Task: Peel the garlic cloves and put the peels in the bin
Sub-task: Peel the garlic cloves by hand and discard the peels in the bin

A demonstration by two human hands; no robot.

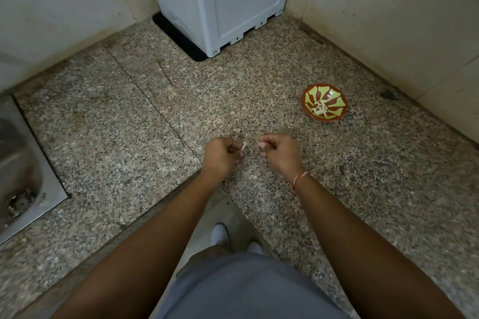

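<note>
Nearest the camera are the person's grey shirt and two bare forearms reaching out over a speckled granite worktop. The left hand is curled, and a pale sliver, probably a garlic clove or a strip of its skin, pokes out from its fingertips. The right hand, with a red-and-white thread on its wrist, is also curled, its grip pinched on something small and pale that is too tiny to name; it may be a peel. The two hands sit just beside each other with a small gap between them.

Judging by the bowl of red and green, well off to the right and holding a little heap of pale pieces, several cloves seem already done. The peeling looks to be in its later part, though no bin is in view and the binning of peels is still to come.
</note>
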